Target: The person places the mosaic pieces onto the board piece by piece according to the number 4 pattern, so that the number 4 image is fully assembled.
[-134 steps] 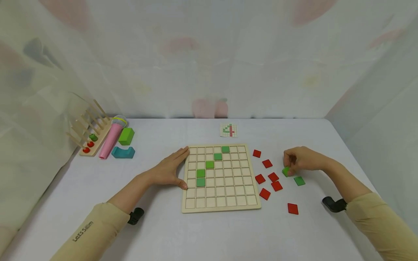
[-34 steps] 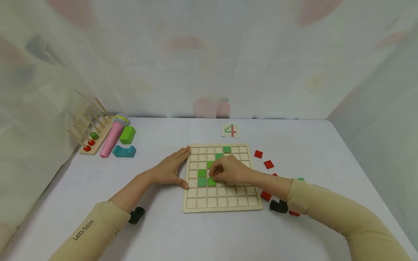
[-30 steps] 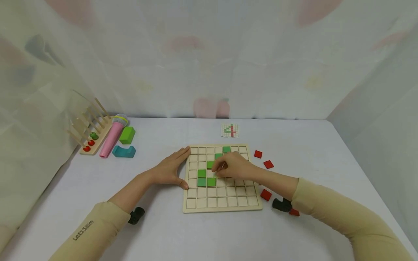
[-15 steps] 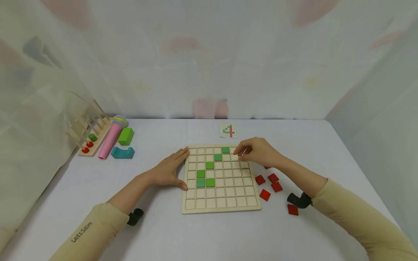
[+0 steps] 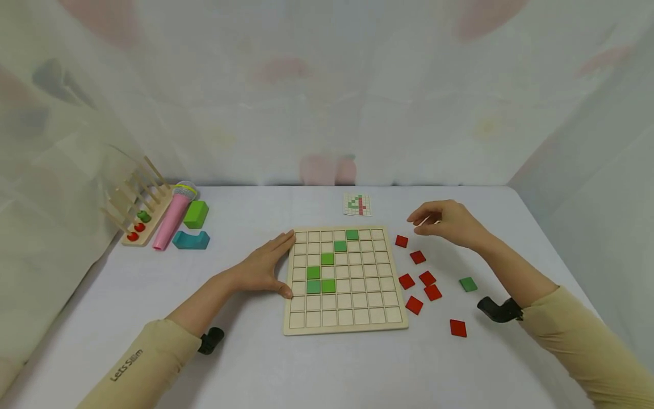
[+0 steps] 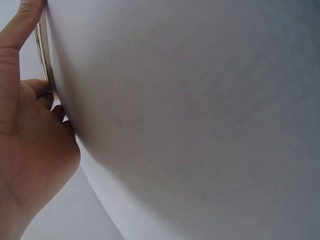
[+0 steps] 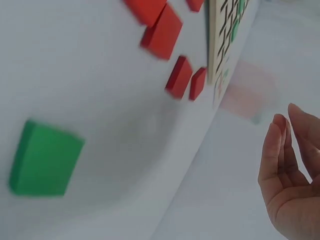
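A square wooden grid board lies mid-table, with several green tiles set in its cells in a diagonal and a short row. My left hand rests at the board's left edge, thumb and fingers spread along it; the left wrist view shows the fingertips at that edge. My right hand hovers above the table to the right of the board, fingers loosely bent with nothing between them. Below it lie several loose red tiles and one loose green tile, which looms large in the right wrist view.
Behind the board lies a small pattern card showing a green and red 4. At the far left are a pegged wooden stand, a pink toy microphone, a green block and a teal curved block.
My right hand carried a green tile from the right onto the board, beside the lower left one, let go, and moved back right over the loose tiles. My left hand stayed at the edge.
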{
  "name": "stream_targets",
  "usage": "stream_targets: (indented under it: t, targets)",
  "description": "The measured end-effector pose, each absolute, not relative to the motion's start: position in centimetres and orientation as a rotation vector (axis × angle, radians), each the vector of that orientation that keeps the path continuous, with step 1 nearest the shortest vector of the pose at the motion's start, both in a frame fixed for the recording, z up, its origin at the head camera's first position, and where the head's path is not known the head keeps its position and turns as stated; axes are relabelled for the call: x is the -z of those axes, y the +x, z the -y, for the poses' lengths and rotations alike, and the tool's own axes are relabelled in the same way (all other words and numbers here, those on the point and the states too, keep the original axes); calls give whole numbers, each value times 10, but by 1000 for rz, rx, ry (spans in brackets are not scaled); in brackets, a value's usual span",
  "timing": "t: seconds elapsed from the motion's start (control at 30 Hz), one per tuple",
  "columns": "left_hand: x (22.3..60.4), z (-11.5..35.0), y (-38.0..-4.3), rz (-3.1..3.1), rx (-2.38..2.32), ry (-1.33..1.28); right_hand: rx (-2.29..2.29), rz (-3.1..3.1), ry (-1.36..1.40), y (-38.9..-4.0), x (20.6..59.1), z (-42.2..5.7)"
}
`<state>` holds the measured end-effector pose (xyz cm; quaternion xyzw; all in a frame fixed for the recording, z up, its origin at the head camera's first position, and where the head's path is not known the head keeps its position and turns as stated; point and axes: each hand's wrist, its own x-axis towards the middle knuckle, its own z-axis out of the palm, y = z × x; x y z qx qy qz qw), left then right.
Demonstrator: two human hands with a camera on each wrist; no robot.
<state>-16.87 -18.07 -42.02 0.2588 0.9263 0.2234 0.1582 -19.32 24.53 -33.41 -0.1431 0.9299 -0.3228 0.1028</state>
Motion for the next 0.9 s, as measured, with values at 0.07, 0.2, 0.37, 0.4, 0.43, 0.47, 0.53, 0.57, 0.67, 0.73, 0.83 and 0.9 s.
stream_targets:
  t: [0.07, 0.2, 0.37, 0.4, 0.43, 0.47, 0.53, 0.57, 0.67, 0.73, 0.83, 0.9]
  targets:
    - [420, 181, -168, -2649, -642, 739, 950, -2740, -424, -193, 336, -256]
    - [419, 181, -168, -2646, -648, 737, 933, -2689, -446, -193, 340, -278]
    - [420, 181, -168, -2644, -646, 739, 871, -2568, -466, -191, 343, -308]
    - [420, 181, -168, -2646, -642, 739, 862, -2543, -478, -190, 344, -313]
    - [420, 181, -168, -2649, -639, 739, 848, -2520, -475, -189, 344, -318]
    - [419, 181, -168, -2651, -636, 739, 841, -2494, -470, -188, 345, -322]
    - [418, 181, -168, -2654, -632, 737, 838, -2437, -466, -188, 348, -331]
    - [418, 181, -168, -2655, -629, 736, 844, -2405, -466, -187, 349, -334]
    - [417, 181, -168, -2649, -633, 733, 865, -2315, -446, -185, 355, -344]
    - [418, 180, -168, -2646, -635, 731, 881, -2269, -447, -183, 359, -348]
    - [421, 181, -168, -2647, -631, 730, 900, -2237, -471, -181, 365, -351]
    - [422, 181, -169, -2648, -630, 728, 909, -2227, -499, -180, 368, -352]
